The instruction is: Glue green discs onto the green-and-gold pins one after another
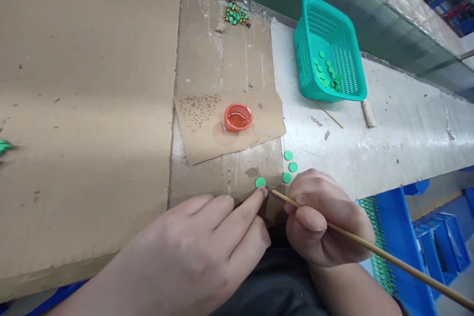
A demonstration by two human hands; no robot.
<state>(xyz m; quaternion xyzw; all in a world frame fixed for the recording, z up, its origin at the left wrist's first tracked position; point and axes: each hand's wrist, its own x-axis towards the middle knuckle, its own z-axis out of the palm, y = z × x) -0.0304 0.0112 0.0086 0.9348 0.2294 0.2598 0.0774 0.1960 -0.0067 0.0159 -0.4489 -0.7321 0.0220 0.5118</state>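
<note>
A green button [260, 182], round and flat with small dark dots on it, lies on the cardboard near the front edge. The index fingertip of my left hand [222, 237] presses on its near edge, the other fingers bent and the thumb hidden. Pinched in my right hand [326, 217] is a thin brush [370, 246] with a long wooden handle, its dark tip close beside that button and my fingertip. Several more green buttons [293, 167] lie by my right knuckles, one partly covered. Beyond my hands stands a small red cup [238, 118] of liquid.
A teal basket [301, 66] holding green buttons stands at the back right, with a thin stick [329, 114] and a pale roll [369, 113] near it. Small green and gold pieces [236, 14] are heaped at the back. Blue bins [440, 242] sit at lower right.
</note>
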